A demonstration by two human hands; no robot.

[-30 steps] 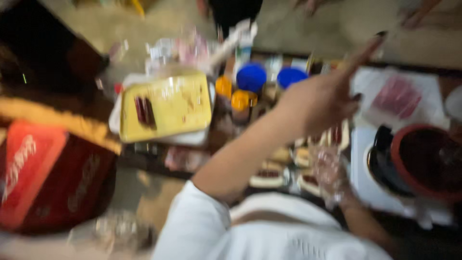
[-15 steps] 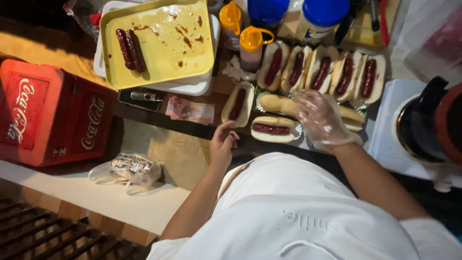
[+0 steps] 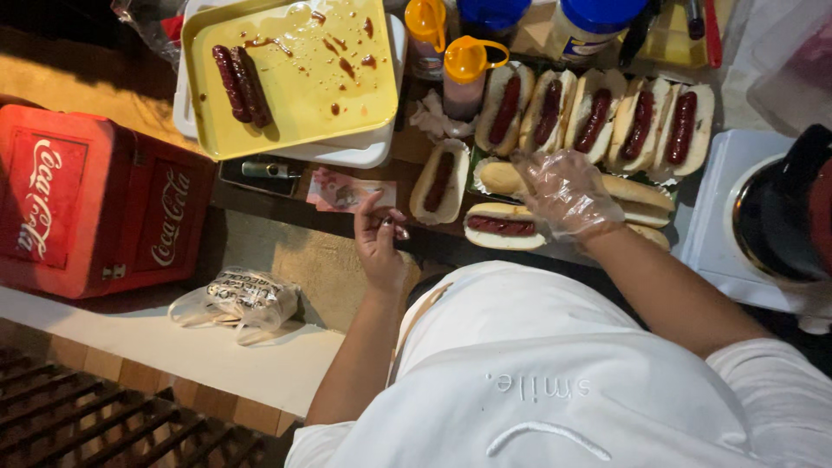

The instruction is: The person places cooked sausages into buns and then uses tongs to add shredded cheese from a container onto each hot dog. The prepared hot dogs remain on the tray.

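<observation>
Fingers (image 3: 530, 170) of the clear-gloved right hand (image 3: 563, 195), spread wide, have settled onto the filled hot-dog buns (image 3: 507, 227) on the tabletop (image 3: 347, 221), while the bare left hand (image 3: 380, 238), loosely curled and empty, has lifted beside them.

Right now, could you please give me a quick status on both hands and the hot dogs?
Left hand bare, empty, beside banknotes. Right hand gloved, over plain buns. Filled hot dog just below it. Nothing blocking.

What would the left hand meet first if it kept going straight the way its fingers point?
Probably the pink paper slip lying just beyond the left hand, whose fingers point up the picture toward it. Past that sits the white tray. Heights are unclear, so the hand might pass above the slip.
</observation>
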